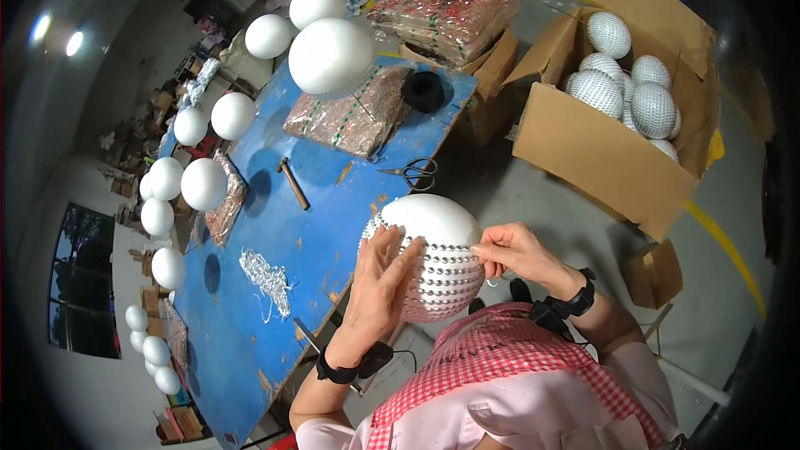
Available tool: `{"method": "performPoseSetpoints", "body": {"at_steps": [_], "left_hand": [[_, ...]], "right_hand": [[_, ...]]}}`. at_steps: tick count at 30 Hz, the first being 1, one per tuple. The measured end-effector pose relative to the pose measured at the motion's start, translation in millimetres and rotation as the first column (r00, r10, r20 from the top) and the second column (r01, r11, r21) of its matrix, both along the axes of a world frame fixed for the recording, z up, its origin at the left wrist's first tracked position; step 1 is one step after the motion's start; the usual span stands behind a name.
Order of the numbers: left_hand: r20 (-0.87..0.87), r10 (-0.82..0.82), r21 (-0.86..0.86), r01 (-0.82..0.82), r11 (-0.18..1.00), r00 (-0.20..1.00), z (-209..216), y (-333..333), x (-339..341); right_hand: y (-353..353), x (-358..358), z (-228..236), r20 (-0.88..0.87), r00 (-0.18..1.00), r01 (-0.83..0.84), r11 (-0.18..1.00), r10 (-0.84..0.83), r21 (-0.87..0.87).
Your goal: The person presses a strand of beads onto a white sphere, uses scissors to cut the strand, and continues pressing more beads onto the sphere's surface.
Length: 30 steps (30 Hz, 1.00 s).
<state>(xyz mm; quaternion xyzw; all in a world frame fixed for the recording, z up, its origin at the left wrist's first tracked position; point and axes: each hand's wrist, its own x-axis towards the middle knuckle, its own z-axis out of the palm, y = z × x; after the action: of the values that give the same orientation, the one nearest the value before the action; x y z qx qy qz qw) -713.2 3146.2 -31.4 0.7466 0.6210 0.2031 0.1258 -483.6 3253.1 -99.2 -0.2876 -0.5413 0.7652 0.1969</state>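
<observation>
Just beyond the wearer's red-checked apron (pixel 492 358), a large white ball (pixel 429 217) is held up beside the tabletop's near edge. Silver bead rows (pixel 446 270) circle its lower part and climb the left side; the dome on top is bare white, so the covering looks partly done, with the crown left. The left hand (pixel 379 279) lies spread against the ball's left side, fingers apart over the beads. The right hand (pixel 521 250) has thumb and forefinger pinched together on the bead strand (pixel 475 248) at the right edge.

Past the ball, the worn blue tabletop (pixel 325 225) carries a heap of loose silver strands (pixel 265 279), a hammer (pixel 293 185) and dark-handled scissors (pixel 412 172). Farther back are a black roll (pixel 424 92) and a clear-wrapped package (pixel 350 112). Plain white balls (pixel 331 58) show above the far side — all without beads. To the right, an open carton (pixel 608 158) on the grey floor (pixel 500 168) holds fully beaded balls (pixel 596 92). Beyond — a dark window (pixel 82 283), cluttered shelving (pixel 125 154) and bright ceiling lights (pixel 75 42).
</observation>
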Motion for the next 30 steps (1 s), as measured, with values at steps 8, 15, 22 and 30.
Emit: {"method": "performPoseSetpoints", "body": {"at_steps": [8, 15, 22, 30], "left_hand": [[-0.061, 0.113, -0.090, -0.118, 0.989, 0.992, 12.6, 34.5, 46.6], [-0.004, 0.139, -0.164, -0.137, 0.977, 0.990, -3.3, 52.4, 42.9], [-0.036, 0.169, -0.161, -0.172, 0.972, 0.985, 0.5, 69.6, 61.2], [-0.192, 0.097, -0.185, -0.133, 0.974, 0.977, -5.7, 70.1, 51.1]], "right_hand": [[42.9, 18.3, -7.6, -0.052, 0.983, -0.178, 0.984, 0.176, -0.028], [75.3, 22.6, -24.2, -0.023, 0.969, -0.246, 0.969, 0.246, -0.019], [88.1, 23.4, -24.2, -0.024, 0.957, -0.291, 0.955, 0.290, -0.063], [83.5, 20.4, -17.8, -0.009, 0.986, -0.165, 0.977, 0.168, 0.136]]}}
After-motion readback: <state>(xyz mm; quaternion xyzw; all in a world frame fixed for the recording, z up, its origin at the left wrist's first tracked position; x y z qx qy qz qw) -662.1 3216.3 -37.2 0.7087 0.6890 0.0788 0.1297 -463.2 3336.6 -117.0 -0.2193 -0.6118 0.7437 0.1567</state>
